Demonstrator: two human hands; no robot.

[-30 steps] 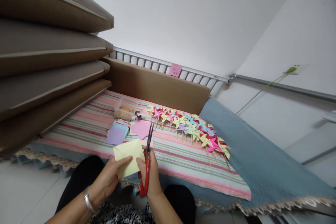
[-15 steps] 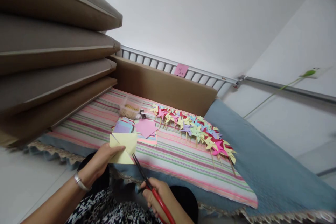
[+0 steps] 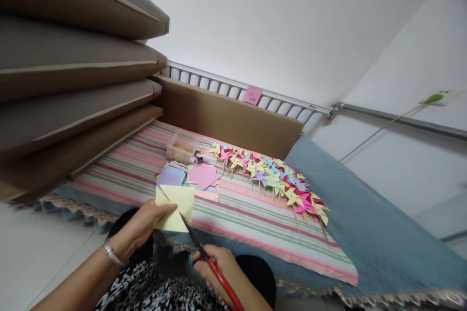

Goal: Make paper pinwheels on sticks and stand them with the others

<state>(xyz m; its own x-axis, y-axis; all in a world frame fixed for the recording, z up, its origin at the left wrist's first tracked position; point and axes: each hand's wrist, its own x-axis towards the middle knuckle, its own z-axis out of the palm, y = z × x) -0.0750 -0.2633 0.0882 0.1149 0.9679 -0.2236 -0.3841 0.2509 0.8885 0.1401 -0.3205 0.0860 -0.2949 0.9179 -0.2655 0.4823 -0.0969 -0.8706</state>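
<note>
My left hand [image 3: 140, 226] pinches a pale yellow paper square [image 3: 175, 203] by its lower left edge, held over the front edge of the bed. My right hand [image 3: 222, 267] grips red-handled scissors [image 3: 207, 260]. Their blades point up and left and touch the paper's lower middle. A silver bracelet sits on my left wrist.
On the striped cloth [image 3: 237, 214] lie a stack of coloured paper squares [image 3: 189, 177], a clear box of sticks [image 3: 180, 148] and a long row of finished paper pinwheels [image 3: 273, 180]. Stacked brown cushions [image 3: 73, 82] rise at left. A blue blanket [image 3: 365, 238] lies at right.
A second ago the scissors stood upright beside the paper. My right hand has since dropped lower and tilted the blades into the paper, and the view shifted slightly.
</note>
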